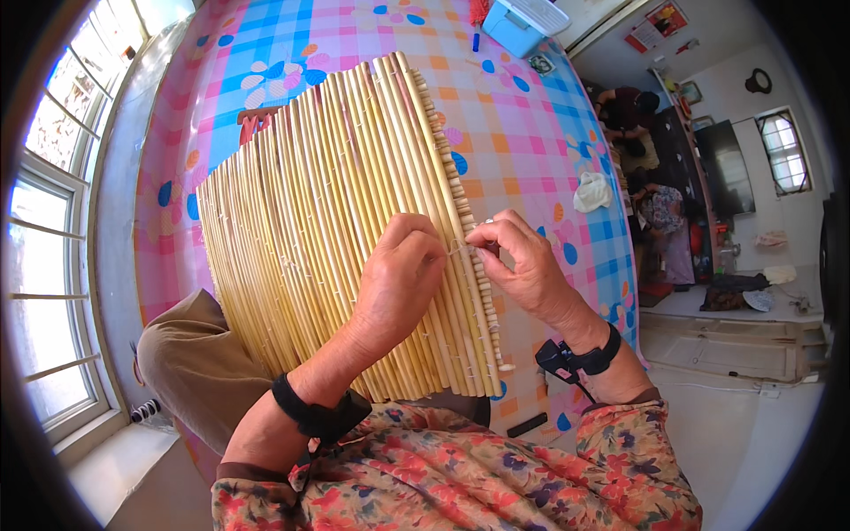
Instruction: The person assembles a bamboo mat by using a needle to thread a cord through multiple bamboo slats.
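A mat of pale yellow reed stalks [301, 221], bound side by side with thin thread, lies in front of me and slants over my lap. On the mat, close to its right border, my left hand [403, 270] is closed with its fingers curled; what is in them is hidden. My right hand [529, 265] pinches thumb and forefinger together just at the mat's right border. Between the two hands a thin pale thread [457, 244] shows faintly at the last stalks, its end seemingly in the right fingertips. Cut stalk ends stick out along that border.
A checked, flowered sheet [513, 168] spreads under the mat. On it are a light blue box [522, 26], a white cloth [591, 192] and a black strip-shaped object [529, 425]. A reddish-brown item [255, 124] peeks out behind the mat. Barred windows [53, 230] stand left; people [633, 111] sit far right.
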Motion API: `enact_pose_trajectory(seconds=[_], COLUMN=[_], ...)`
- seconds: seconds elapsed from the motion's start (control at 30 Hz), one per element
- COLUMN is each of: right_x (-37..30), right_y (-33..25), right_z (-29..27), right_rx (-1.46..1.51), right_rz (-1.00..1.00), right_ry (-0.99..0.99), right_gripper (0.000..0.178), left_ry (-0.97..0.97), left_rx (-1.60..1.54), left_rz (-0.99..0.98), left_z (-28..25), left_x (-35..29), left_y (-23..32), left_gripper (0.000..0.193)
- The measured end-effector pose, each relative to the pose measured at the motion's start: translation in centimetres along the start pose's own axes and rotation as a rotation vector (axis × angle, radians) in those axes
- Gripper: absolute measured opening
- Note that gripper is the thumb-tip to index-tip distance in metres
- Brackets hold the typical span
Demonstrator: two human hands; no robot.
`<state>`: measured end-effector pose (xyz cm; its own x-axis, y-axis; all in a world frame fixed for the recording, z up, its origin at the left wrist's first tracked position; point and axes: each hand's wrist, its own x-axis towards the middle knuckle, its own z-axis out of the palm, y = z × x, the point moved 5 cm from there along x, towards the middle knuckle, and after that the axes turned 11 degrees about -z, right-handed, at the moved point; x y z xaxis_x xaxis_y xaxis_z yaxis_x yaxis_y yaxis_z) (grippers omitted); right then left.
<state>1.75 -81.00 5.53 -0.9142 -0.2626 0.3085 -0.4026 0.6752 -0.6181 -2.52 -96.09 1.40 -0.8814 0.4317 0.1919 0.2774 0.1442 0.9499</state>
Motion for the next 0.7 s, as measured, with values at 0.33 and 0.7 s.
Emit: enact_pose_trajectory(seconds=[0.33, 0.7], right_x=[1.3, 1.9], right_y=[-0.9, 0.1], right_z=[0.0, -0.6], right_rx=[-0.069, 0.083], right_rz=[0.051, 0.081], right_ry=[-0.145, 0.012], right_gripper=[0.02, 0.01], left_ry=[-0.006, 0.026], left_rx=[-0.033, -0.066], left_rz=[0.004, 0.001], left_z=[-0.1, -0.4], left_x=[-0.3, 0.2], left_y=[-0.2, 0.1], left_gripper=[0.01, 0.01])
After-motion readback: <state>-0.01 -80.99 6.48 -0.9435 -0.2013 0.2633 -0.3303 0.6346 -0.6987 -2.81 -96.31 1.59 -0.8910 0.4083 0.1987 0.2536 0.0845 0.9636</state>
